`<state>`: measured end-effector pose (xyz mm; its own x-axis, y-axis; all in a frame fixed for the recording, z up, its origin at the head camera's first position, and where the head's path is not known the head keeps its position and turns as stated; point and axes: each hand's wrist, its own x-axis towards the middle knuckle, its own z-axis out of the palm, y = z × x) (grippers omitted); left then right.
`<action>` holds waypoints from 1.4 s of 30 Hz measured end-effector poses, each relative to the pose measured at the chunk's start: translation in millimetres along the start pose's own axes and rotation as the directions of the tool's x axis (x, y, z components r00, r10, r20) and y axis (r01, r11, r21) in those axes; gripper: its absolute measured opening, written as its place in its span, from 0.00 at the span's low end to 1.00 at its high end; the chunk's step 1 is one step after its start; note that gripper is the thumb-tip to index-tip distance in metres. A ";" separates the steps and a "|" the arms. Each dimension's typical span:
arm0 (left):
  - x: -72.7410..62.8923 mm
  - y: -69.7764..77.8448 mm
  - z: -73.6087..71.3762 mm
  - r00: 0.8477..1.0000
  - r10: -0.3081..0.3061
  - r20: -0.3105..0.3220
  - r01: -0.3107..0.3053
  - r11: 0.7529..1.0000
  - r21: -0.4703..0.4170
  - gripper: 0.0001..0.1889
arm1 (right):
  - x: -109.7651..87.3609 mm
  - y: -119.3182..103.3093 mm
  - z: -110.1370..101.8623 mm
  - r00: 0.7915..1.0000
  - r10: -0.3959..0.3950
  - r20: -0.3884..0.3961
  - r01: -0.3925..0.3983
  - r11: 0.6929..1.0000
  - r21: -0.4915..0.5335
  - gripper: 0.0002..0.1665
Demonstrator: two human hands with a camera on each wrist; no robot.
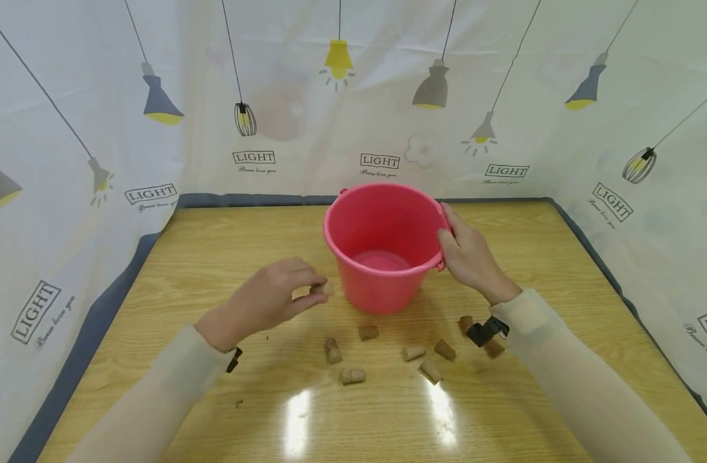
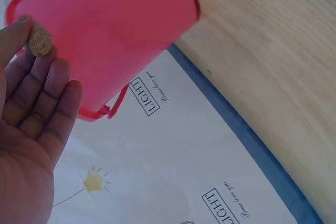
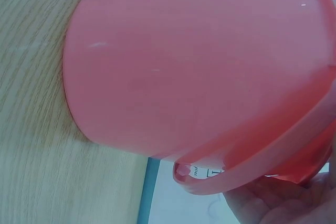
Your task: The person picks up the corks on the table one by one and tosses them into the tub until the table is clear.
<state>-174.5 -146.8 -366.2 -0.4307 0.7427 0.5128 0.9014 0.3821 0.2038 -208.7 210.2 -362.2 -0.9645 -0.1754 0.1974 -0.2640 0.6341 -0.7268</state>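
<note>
Left hand (image 1: 263,299), in the head view, with a cork (image 1: 328,288) pinched between thumb and bent fingers, just beside the left wall of a pink bucket (image 1: 379,289). On the bucket's right side, right hand (image 1: 472,254) in a grip on the rim, thumb over the lip. For the bucket, a place on the wooden table (image 1: 214,257), close to the middle of the far edge, mouth upward. Towards the table's near edge from there, eight loose corks (image 1: 352,376): three together on the left, three on the right, two further towards the right edge (partly hidden behind a black device (image 1: 488,331) on the right wrist). Along the far edge, from corner to corner, the dark blue border of a white cloth (image 1: 307,161) printed with hanging lamps and the word LIGHT.

In the left wrist view, the same cork between thumb and forefinger, one speckled end towards the camera, pink wall behind; the other fingers only gently bent.

In the right wrist view, mostly the bucket's outer wall, base against the table; at lower right, part of the right hand beside the handle (image 3: 252,169) (full grip out of frame here).
</note>
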 end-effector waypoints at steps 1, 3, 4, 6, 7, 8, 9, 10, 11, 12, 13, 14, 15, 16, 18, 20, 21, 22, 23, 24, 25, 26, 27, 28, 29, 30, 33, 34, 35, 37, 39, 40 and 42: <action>1.6 1.0 -1.4 1.000 0.001 -0.002 -0.001 1.000 0.004 0.12 | -0.2 0.2 -0.2 1.000 0.000 -0.001 0.000 1.000 0.001 0.35; 4.7 2.4 -3.0 1.000 0.005 -0.006 -0.005 1.000 0.007 0.12 | -0.8 0.8 -0.6 1.000 -0.002 -0.003 0.002 1.000 0.001 0.34; 6.4 3.3 -3.8 1.000 0.009 -0.008 -0.009 1.000 0.007 0.12 | -1.2 1.4 -0.9 1.000 -0.002 -0.006 0.002 1.000 0.000 0.34; 9.9 4.7 -4.6 1.000 0.018 -0.013 -0.018 1.000 0.010 0.12 | -1.8 2.1 -1.7 1.000 -0.001 -0.008 0.001 1.000 -0.004 0.34; 11.6 5.4 -5.0 1.000 0.023 -0.016 -0.023 1.000 0.011 0.12 | -2.1 2.6 -1.9 1.000 0.000 -0.009 0.000 1.000 -0.006 0.34; 13.4 6.0 -5.4 0.999 0.028 -0.018 -0.028 1.000 0.010 0.12 | -2.2 3.0 -2.1 1.000 0.001 -0.009 -0.001 1.000 -0.011 0.34; 14.8 6.3 -5.8 0.999 0.032 -0.021 -0.031 0.999 0.010 0.11 | -2.1 2.9 -2.6 1.000 0.002 -0.009 -0.002 1.000 -0.015 0.34; 16.3 6.5 -6.2 0.999 0.034 -0.025 -0.034 0.999 0.011 0.11 | -1.8 3.0 -2.7 1.000 0.004 -0.008 -0.004 1.000 -0.018 0.34; 17.8 6.6 -6.6 0.999 0.037 -0.030 -0.037 0.999 0.011 0.11 | -1.5 3.0 -2.8 1.000 0.006 -0.007 -0.006 1.000 -0.021 0.34; 19.2 6.8 -7.3 0.999 0.039 -0.034 -0.039 0.999 0.011 0.11 | -1.1 2.9 -2.8 1.000 0.007 -0.007 -0.007 1.000 -0.022 0.35; 20.7 7.3 -8.2 0.998 0.040 -0.038 -0.040 0.999 0.012 0.11 | -0.7 2.8 -2.9 1.000 0.007 -0.007 -0.007 1.000 -0.024 0.35; 22.1 7.6 -9.0 0.998 0.043 -0.045 -0.043 0.999 0.012 0.11 | -0.4 2.8 -2.9 1.000 0.008 -0.007 -0.008 1.000 -0.027 0.35; 23.4 7.7 -9.8 0.998 0.046 -0.052 -0.045 0.999 0.013 0.11 | 0.0 2.5 -2.9 1.000 0.008 -0.006 -0.008 1.000 -0.027 0.35; 25.0 8.2 -10.7 0.997 0.048 -0.057 -0.047 0.999 0.014 0.12 | 0.2 2.4 -2.9 1.000 0.009 -0.006 -0.009 1.000 -0.027 0.35; 27.8 8.8 -12.3 0.996 0.056 -0.070 -0.055 0.998 0.015 0.13 | 0.3 1.8 -2.8 1.000 0.007 -0.005 -0.007 1.000 -0.023 0.35; 30.9 9.4 -13.6 0.995 0.065 -0.082 -0.063 0.998 0.018 0.13 | 0.3 1.5 -2.2 1.000 0.006 -0.005 -0.006 1.000 -0.018 0.34; 32.2 9.5 -14.0 0.994 0.068 -0.087 -0.067 0.998 0.020 0.13 | 0.3 1.1 -2.1 1.000 0.005 -0.005 -0.005 1.000 -0.015 0.34; 33.6 9.8 -14.5 0.993 0.073 -0.091 -0.071 0.997 0.023 0.13 | 0.2 0.9 -1.9 1.000 0.004 -0.004 -0.004 1.000 -0.012 0.34; 35.0 10.1 -15.0 0.993 0.076 -0.094 -0.074 0.997 0.025 0.13 | 0.2 0.6 -1.6 1.000 0.003 -0.003 -0.003 1.000 -0.008 0.34; 36.3 10.2 -15.3 0.992 0.078 -0.098 -0.076 0.997 0.029 0.13 | 0.1 0.4 -1.4 1.000 0.004 -0.002 -0.004 1.000 -0.006 0.34; 37.8 10.7 -15.7 0.991 0.081 -0.102 -0.078 0.996 0.033 0.13 | 0.1 0.2 -1.2 1.000 0.004 -0.001 -0.004 1.000 -0.004 0.34; 39.1 11.2 -16.2 0.991 0.083 -0.108 -0.080 0.996 0.037 0.13 | 0.0 -0.2 -1.1 1.000 0.004 0.001 -0.004 1.000 -0.003 0.34; 40.3 11.4 -16.5 0.990 0.086 -0.113 -0.082 0.996 0.042 0.13 | 0.0 -0.4 -0.9 1.000 0.005 0.001 -0.005 1.000 -0.004 0.34; 41.6 11.7 -16.7 0.989 0.088 -0.119 -0.083 0.995 0.048 0.13 | 0.0 -0.5 -0.8 1.000 0.007 0.002 -0.007 1.000 -0.004 0.34; 42.7 12.0 -16.8 0.988 0.089 -0.123 -0.083 0.995 0.055 0.13 | 0.1 -0.6 -0.7 1.000 0.008 0.002 -0.008 1.000 -0.006 0.34; 43.9 12.1 -16.8 0.988 0.091 -0.128 -0.084 0.995 0.061 0.13 | 0.2 -0.6 -0.4 1.000 0.009 0.001 -0.009 1.000 -0.007 0.34; 47.6 12.8 -16.5 0.986 0.094 -0.135 -0.084 0.994 0.076 0.13 | 0.5 -1.0 -0.6 1.000 0.006 0.002 -0.006 1.000 -0.006 0.34; 49.1 13.2 -16.3 0.986 0.093 -0.136 -0.083 0.993 0.080 0.13 | 0.7 -1.0 -0.6 1.000 0.006 0.001 -0.006 1.000 -0.007 0.34; 50.5 13.6 -16.3 0.986 0.091 -0.136 -0.081 0.993 0.082 0.14 | 0.7 -0.8 -0.5 1.000 0.005 0.001 -0.005 1.000 -0.008 0.34; 53.4 14.3 -16.0 0.986 0.086 -0.141 -0.075 0.993 0.086 0.14 | 0.7 -0.8 -0.8 1.000 0.003 0.001 -0.003 1.000 -0.010 0.34; 55.9 15.0 -15.9 0.987 0.077 -0.143 -0.064 0.994 0.093 0.14 | 0.6 -0.3 -0.6 1.000 0.002 -0.002 -0.002 1.000 -0.012 0.34; 57.0 15.2 -15.8 0.987 0.072 -0.144 -0.059 0.994 0.097 0.14 | 0.7 -0.1 -0.5 1.000 0.002 -0.004 -0.002 1.000 -0.013 0.34; 58.6 15.5 -15.7 0.988 0.062 -0.143 -0.047 0.993 0.110 0.14 | 0.8 0.2 -0.3 1.000 -0.001 -0.007 0.001 1.000 -0.013 0.33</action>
<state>-185.0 -106.0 -319.9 -0.3629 0.6789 0.6383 0.9102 0.4050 0.0867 -209.5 210.4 -362.0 -0.9642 -0.1706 0.2031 -0.2651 0.6435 -0.7180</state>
